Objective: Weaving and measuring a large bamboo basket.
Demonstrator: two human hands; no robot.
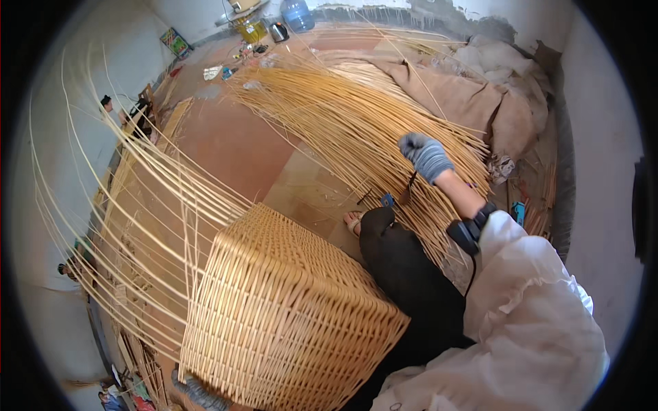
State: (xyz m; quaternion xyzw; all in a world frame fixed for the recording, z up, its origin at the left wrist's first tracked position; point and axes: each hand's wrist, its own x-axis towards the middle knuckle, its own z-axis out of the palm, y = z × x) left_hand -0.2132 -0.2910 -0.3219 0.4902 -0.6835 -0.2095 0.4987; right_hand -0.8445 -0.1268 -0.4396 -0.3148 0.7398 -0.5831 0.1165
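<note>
Basket (pixel 295 322): at the near left, big and square-cornered, tilted, its right side against a dark trouser leg (pixel 411 274)

Unwoven canes (pixel 168 161): fanning from the basket's left side toward the far left, long and thin

Left hand (pixel 200 394): grey-gloved, at the basket's near left edge and mostly hidden; I cannot tell whether its grip is wide, narrow or holding the weave

Right hand (pixel 425 156): also gloved, well apart from the basket, over the cane bundle (pixel 356 130); the fingers look curled in, but I cannot tell whether the grip has anything in it

Weight and feel: I'd judge the basket bulky rather than heavy, its close weave firm with a little give; the free canes look whippy, apt to swing and snag, and the thin ends could snap

Where to hold: a woven corner or the thick wall seems best, with palms spread; the loose canes would make a poor handle

Inside the basket: its opening faces out of my sight, so I cannot tell what it holds

Far containers: a blue jug (pixel 297 15), a yellowish container (pixel 251 31) and a kettle (pixel 278 31) by the far wall, contents unclear
</note>
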